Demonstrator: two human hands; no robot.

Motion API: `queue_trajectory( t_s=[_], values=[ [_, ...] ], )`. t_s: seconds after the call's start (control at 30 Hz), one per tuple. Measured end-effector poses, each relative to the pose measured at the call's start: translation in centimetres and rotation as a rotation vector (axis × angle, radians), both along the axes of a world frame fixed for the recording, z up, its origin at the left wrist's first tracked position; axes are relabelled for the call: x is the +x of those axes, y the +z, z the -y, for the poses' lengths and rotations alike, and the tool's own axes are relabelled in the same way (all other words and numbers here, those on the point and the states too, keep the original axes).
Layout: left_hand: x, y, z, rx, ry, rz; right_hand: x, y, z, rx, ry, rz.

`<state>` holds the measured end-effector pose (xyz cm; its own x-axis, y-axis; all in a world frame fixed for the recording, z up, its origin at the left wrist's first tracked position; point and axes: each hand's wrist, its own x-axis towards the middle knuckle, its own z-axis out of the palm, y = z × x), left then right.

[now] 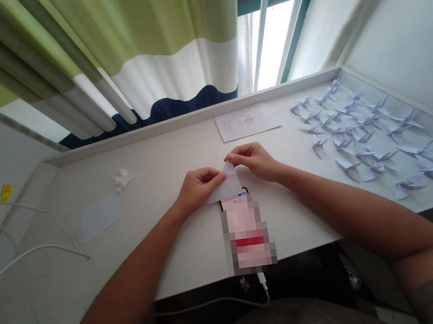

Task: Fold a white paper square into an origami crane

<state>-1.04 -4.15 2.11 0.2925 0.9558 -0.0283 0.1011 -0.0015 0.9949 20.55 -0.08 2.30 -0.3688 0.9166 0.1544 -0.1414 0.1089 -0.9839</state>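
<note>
Head view: left hand (198, 185) and right hand (254, 159) both on one folded paper (225, 186), a white triangle, held just above the surface (180, 251) at its middle. Left grip pinches the triangle's left edge, fingers curled tight. Right grip pinches the top tip between thumb and fingertips. The paper's lower edge overlaps the top of a phone (247, 232) lying flat, with a charging cable (263, 279) plugged in at the near end. Right of the hands: a spread of paper cranes (360, 132), well apart. Behind: a written sheet (247, 121). Left: a blank sheet (100, 217) and a crumpled scrap (122, 179). Striped curtain (138, 50) at the back.
</note>
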Motion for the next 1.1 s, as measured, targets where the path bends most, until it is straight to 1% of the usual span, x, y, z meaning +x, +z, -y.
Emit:
queue_trajectory(
  t_s=[0.17,0.37,0.5,0.67,0.9,1.0,1.1],
  values=[
    [0.16,0.32,0.04,-0.014,0.016,0.017,-0.21,-0.01,0.13,0.071,-0.071,0.001],
    [0.52,0.38,-0.05,-0.019,0.003,0.046,-0.32,0.02,0.38,0.109,-0.039,0.058],
    [0.51,0.24,-0.05,-0.028,0.017,0.040,-0.37,0.03,0.49,0.094,-0.019,0.033],
    [0.36,0.27,0.05,0.028,0.031,-0.003,-0.43,-0.03,0.54,0.051,0.023,0.040],
    [0.38,0.78,0.41,0.084,0.017,-0.075,-0.47,-0.03,0.67,0.040,0.065,0.075],
    [0.39,0.78,0.43,0.100,0.008,-0.099,-0.54,-0.02,0.75,0.039,0.063,0.075],
    [0.34,0.64,0.36,0.079,-0.010,-0.079,-0.58,0.03,0.83,0.045,0.051,0.059]
  ],
)
